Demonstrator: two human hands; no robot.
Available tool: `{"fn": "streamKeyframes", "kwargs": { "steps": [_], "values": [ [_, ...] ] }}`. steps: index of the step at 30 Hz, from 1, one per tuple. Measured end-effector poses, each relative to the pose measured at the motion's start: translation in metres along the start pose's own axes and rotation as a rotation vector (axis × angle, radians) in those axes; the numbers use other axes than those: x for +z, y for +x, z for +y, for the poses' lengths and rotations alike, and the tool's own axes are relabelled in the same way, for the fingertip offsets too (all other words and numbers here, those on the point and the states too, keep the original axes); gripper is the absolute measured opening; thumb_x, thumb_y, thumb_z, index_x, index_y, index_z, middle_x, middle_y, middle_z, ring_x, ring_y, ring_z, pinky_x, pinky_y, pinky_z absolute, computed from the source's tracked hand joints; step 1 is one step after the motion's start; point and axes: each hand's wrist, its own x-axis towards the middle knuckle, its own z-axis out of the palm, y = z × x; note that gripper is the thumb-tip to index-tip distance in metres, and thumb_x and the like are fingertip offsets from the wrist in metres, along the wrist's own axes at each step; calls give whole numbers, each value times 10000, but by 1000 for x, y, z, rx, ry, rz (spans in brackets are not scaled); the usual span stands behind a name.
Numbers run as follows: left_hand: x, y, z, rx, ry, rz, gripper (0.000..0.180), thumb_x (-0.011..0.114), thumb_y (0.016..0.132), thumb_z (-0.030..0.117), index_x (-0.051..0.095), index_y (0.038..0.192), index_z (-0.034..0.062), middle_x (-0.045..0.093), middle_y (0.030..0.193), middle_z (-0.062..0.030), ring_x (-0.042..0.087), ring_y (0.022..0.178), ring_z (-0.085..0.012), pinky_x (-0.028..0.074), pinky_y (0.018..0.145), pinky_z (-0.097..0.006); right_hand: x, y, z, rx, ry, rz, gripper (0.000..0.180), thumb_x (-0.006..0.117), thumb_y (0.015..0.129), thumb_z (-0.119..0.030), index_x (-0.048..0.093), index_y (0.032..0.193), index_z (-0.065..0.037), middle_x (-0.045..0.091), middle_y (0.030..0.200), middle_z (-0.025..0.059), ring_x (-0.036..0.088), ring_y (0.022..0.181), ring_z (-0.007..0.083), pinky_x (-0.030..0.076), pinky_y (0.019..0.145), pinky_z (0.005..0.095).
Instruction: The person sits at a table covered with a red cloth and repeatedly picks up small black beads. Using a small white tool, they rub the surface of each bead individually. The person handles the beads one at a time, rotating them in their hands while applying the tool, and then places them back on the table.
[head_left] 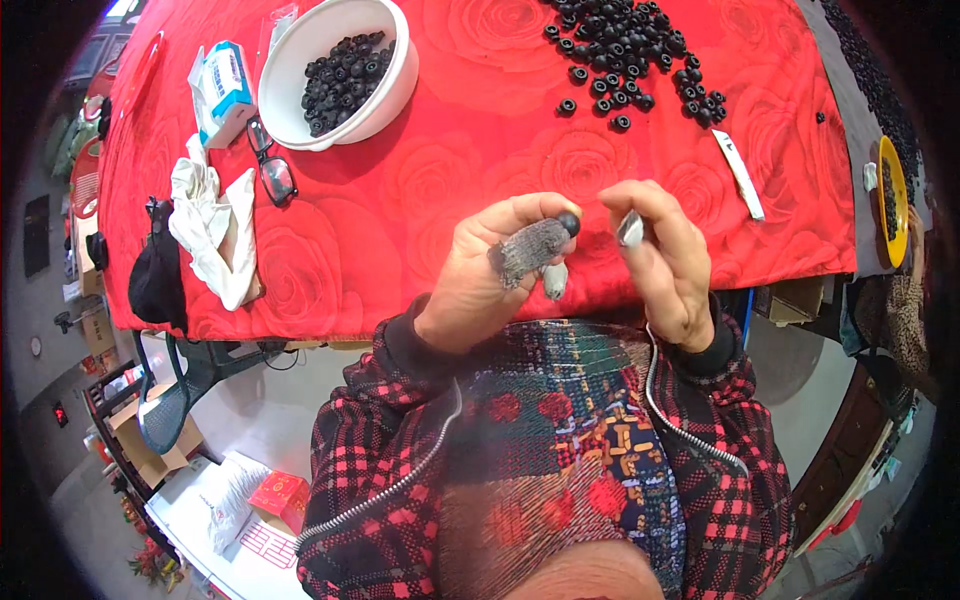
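Above the near edge of the table, my left hand (475, 265) pinches a small black round part (569, 223), like those heaped on the cloth. A worn grey fabric cover (530, 250) lies along one of its fingers, and a whitish wrap (554, 281) shows on another fingertip. Just to the right, apart from the black part, is my right hand (668, 260) with curled fingers. A small silver-white piece (630, 229) shows at its thumb tip, beside the index finger; whether it is a wrap or a held tool I cannot tell.
A red rose-patterned cloth (400, 230) covers the table. On it are a white bowl (400, 95) of black parts, a heap of black parts (625, 60), a white strip (738, 175), glasses (272, 165), a tissue pack (222, 90) and white gloves (215, 230). A yellow tray (886, 250) stands right.
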Motion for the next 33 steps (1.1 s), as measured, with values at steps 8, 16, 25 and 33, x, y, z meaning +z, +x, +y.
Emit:
{"fn": "streamKeyframes", "kwargs": {
  "steps": [8, 16, 25, 33],
  "values": [
    [0, 1, 2, -40, 47, 29, 284, 632, 857, 119, 572, 1112, 8, 597, 907, -45, 575, 785, -113, 485, 587, -248, 4, 5, 7, 90, -67, -52, 149, 558, 861, -40, 556, 998, 19, 538, 802, 111, 539, 671, 195, 421, 588, 286],
    [-8, 3, -2, -1, 94, 5, 301, 576, 901, 125, 552, 1164, -19, 619, 979, -86, 600, 767, -130, 492, 616, -239, 3, 8, 9, 70, -76, -68, 147, 571, 852, -51, 563, 983, 15, 528, 768, 101, 516, 631, 190, 394, 540, 291],
    [-10, 6, -4, 7, 97, 9, 298, 574, 902, 125, 556, 1161, -21, 622, 972, -88, 600, 769, -129, 500, 602, -256, 0, 10, 13, 63, -132, -96, 161, 581, 827, -32, 559, 976, 23, 505, 730, 105, 495, 600, 221, 389, 530, 314],
    [-8, 8, 1, -59, 115, 54, 263, 571, 900, 113, 586, 1125, -24, 628, 932, -68, 597, 745, -119, 501, 603, -242, -7, 13, 19, 49, -108, -153, 159, 586, 816, -24, 561, 967, 19, 520, 741, 120, 534, 636, 255, 414, 561, 331]
  ]
}}
